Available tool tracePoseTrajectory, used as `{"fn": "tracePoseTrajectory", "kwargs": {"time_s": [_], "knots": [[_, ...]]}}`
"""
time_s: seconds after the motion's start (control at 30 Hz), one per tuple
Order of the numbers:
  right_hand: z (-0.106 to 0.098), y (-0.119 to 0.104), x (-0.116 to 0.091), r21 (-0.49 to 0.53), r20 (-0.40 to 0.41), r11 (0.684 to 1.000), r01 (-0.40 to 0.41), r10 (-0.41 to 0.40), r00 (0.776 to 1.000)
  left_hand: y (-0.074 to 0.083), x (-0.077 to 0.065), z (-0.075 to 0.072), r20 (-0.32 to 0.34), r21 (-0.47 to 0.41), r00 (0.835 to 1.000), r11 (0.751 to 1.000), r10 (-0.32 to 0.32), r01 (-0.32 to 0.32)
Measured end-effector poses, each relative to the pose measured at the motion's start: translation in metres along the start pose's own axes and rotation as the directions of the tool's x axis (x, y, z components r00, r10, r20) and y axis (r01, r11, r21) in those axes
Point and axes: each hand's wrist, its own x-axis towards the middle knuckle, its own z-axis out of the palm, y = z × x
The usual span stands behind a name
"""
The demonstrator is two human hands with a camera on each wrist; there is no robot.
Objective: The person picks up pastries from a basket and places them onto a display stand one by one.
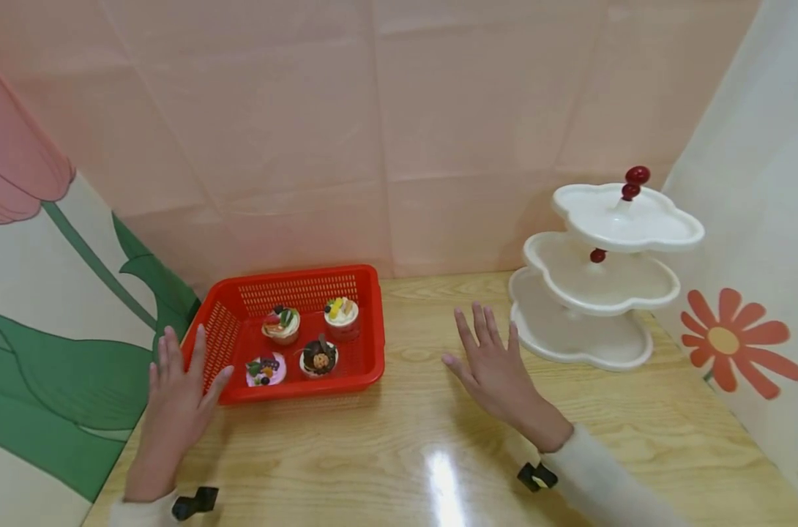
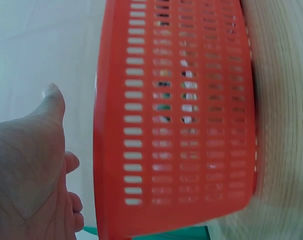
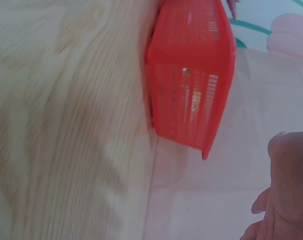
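both hands are held well apart from each other, with the fingers extended and nothing gripped. the left hand (image 1: 178, 406) is held beside the left front corner of the red plastic basket (image 1: 293, 396); in the left wrist view, a gap is seen between the thumb and the rim. the basket is judged to be light and slightly flexible, perhaps a little slippery along its smooth rim; by the rim, on two opposite sides, it is best taken. the right hand (image 1: 494, 373) is held over the wooden table (image 1: 346, 468), and by it no object is touched.

inside the basket, between the two hands but farther forward, four cupcakes are contained: behind, a strawberry-topped one (image 1: 281, 326) and a yellow-fruit one (image 1: 342, 313); in front, a purple-cream one (image 1: 266, 370) and a chocolate one (image 1: 318, 359). whether they are real cannot be told. they are judged light, with fragile toppings, so each is best pinched around its cup, below the cream.

farther right, beyond the right hand, a white three-tier stand (image 1: 603, 227) is placed.
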Motion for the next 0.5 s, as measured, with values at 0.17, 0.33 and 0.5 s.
{"fn": "tracePoseTrajectory", "kwargs": {"time_s": [0.17,0.33,0.5], "knots": [[0.003,-0.013,0.004,0.091,0.018,0.995,0.038,-0.039,0.999,-0.009,0.0,-0.001,-0.002,-0.023,1.0,0.999,-0.025,0.025],[0.006,-0.025,0.01,0.113,0.04,0.989,0.095,-0.1,0.994,-0.017,-0.001,0.003,0.009,-0.037,0.999,0.998,-0.047,0.047],[0.015,-0.036,0.011,0.11,0.065,0.986,0.121,-0.129,0.989,-0.025,-0.005,0.006,0.008,-0.038,0.998,0.998,-0.056,0.056]]}}
